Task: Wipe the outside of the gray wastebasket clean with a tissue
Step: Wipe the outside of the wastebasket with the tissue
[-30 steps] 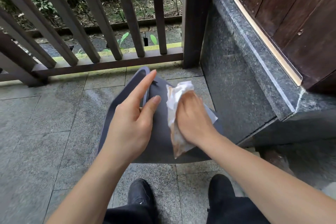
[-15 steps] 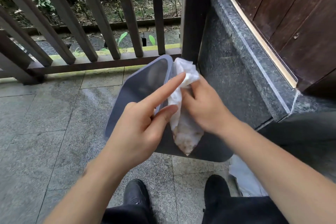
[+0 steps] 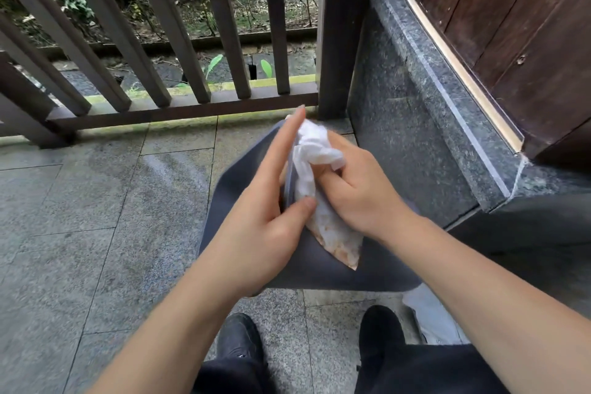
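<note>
Single view only: head-worn wide-angle camera, pitched forward and steeply down. No second view, so no overlap to record.

Both forearms enter from the bottom edge and meet at frame centre; the left hand (image 3: 262,230) and right hand (image 3: 358,192) sit close to the lens and fill the middle. The person's own black shoes (image 3: 241,341) show at the bottom, so the axis runs almost along the body.

Stone-tiled floor (image 3: 80,217) fills lower left. Facing direction: wooden railing (image 3: 179,110) across the top, greenery beyond. Granite ledge (image 3: 447,105) and wooden door (image 3: 527,25) lie upper right. Straight bars bow outward near the edges, showing lens distortion.
</note>
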Tool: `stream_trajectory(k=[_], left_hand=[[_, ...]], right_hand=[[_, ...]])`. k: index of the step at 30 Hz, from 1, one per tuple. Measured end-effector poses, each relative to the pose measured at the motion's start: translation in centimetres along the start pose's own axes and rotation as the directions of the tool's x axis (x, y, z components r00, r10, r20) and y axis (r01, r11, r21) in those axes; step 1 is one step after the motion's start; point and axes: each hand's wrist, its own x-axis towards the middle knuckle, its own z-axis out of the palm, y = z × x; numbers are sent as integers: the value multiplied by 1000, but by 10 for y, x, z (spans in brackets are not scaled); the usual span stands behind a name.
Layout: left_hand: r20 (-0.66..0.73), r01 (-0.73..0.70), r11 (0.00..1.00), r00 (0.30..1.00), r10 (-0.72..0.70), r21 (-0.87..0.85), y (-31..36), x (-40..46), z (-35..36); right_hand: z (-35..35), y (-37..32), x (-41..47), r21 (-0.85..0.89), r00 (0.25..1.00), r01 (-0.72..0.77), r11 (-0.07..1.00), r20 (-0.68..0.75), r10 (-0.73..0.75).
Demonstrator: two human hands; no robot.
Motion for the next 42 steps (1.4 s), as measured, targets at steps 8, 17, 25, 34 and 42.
stream_trajectory(k=[8,17,25,34,42], left_hand=[[-165,106,932,971,-172,-348,-5,14,6],[-316,155,701,811,-493,-697,-14,30,-1],[-203,241,440,635,-746,-865,-36,38,-19],[-441,369,635,486,-754,-679,-59,37,-43],[-631,484,852,602,-489,-198,-50,26,-75]], right_hand=[[24,3,0,32,990,-24,999,-136,28],[42,-7,-16,-197,956,290,937,17,-293],[58,3,-29,-227,920,390,892,65,-386],[63,12,-23,-64,986,-165,984,10,166],[-15,81,1,504,556,-700,505,-59,829]])
